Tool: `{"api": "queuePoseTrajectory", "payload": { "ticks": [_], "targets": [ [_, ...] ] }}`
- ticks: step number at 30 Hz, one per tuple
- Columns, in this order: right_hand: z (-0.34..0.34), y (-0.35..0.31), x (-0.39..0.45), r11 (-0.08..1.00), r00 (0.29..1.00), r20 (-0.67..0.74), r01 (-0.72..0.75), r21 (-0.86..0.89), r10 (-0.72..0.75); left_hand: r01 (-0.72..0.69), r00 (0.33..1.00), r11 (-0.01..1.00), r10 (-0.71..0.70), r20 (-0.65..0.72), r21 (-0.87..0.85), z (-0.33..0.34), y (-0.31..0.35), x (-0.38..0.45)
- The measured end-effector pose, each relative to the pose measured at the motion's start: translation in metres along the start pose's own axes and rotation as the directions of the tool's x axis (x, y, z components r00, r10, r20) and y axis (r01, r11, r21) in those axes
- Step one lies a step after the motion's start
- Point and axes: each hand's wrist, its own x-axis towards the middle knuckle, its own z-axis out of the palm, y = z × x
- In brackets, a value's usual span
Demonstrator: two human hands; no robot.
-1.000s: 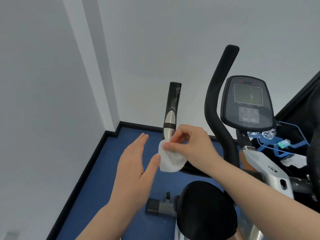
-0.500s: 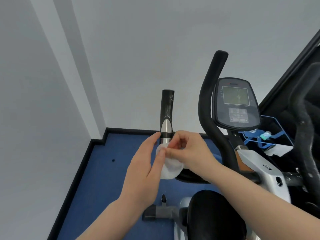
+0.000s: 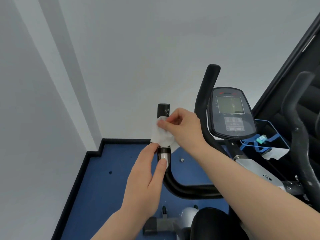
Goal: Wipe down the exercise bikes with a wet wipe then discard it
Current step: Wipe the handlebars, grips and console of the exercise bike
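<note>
Right hand [image 3: 183, 129] pinches wet wipe [image 3: 160, 135] against left handlebar grip [image 3: 163, 111], left hand [image 3: 147, 179] spread, steadying (wrap fully, stroke downward, cover the metal sensor band [image 3: 163, 155]).

We see our right hand [image 3: 183, 129] pinching with curled fingers, forearm stretched forward; our left hand [image 3: 147, 177] reaches up, fingers nearly straight.
</note>
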Motion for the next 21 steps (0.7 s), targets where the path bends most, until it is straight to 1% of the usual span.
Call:
{"api": "queuePoseTrajectory", "payload": {
  "ticks": [2, 4, 7, 8, 9, 10, 12, 14, 18, 21],
  "targets": [
    [0.006, 0.0, -0.001, 0.999, 0.999, -0.044, 0.029, 0.032, -0.027, -0.009, 1.0, 1.0, 0.009, -0.001, 0.016, -0.001, -0.001, 0.001],
    [0.009, 0.002, -0.007, 0.999, 0.999, -0.047, -0.005, 0.049, 0.007, -0.035, 0.999, 0.999, 0.035, -0.001, 0.02, -0.002, -0.002, 0.0],
    [-0.003, 0.012, -0.019, 0.989, 0.982, 0.118, -0.149, 0.0, 0.148, -0.061, 0.998, 0.998, 0.06, 0.019, 0.033, -0.005, -0.001, -0.003],
    [-0.006, 0.014, -0.023, 0.984, 0.971, 0.161, -0.18, 0.009, 0.176, -0.065, 0.998, 0.997, 0.065, 0.017, 0.032, -0.006, -0.002, -0.003],
    [-0.007, 0.014, -0.025, 0.98, 0.967, 0.173, -0.196, 0.027, 0.189, -0.069, 0.998, 0.997, 0.068, 0.014, 0.033, -0.006, -0.002, -0.003],
    [-0.005, 0.013, -0.025, 0.98, 0.97, 0.154, -0.196, 0.047, 0.187, -0.076, 0.997, 0.996, 0.076, 0.014, 0.04, -0.006, -0.003, -0.003],
    [0.002, 0.006, -0.017, 0.987, 0.986, 0.071, -0.152, 0.055, 0.148, -0.083, 0.996, 0.995, 0.082, 0.014, 0.064, -0.003, -0.006, -0.003],
    [0.009, -0.002, -0.008, 0.991, 0.992, 0.018, -0.126, 0.046, 0.126, -0.055, 0.998, 0.995, 0.056, -0.009, 0.084, -0.002, -0.011, -0.003],
    [0.003, 0.011, -0.015, 0.984, 0.985, -0.02, -0.169, 0.063, 0.171, -0.06, 0.997, 0.994, 0.063, -0.033, 0.087, -0.003, -0.013, -0.002],
    [-0.002, 0.02, -0.024, 0.98, 0.982, -0.027, -0.186, 0.074, 0.188, -0.055, 0.998, 0.995, 0.057, -0.017, 0.082, -0.002, -0.013, -0.002]
  ]
}}
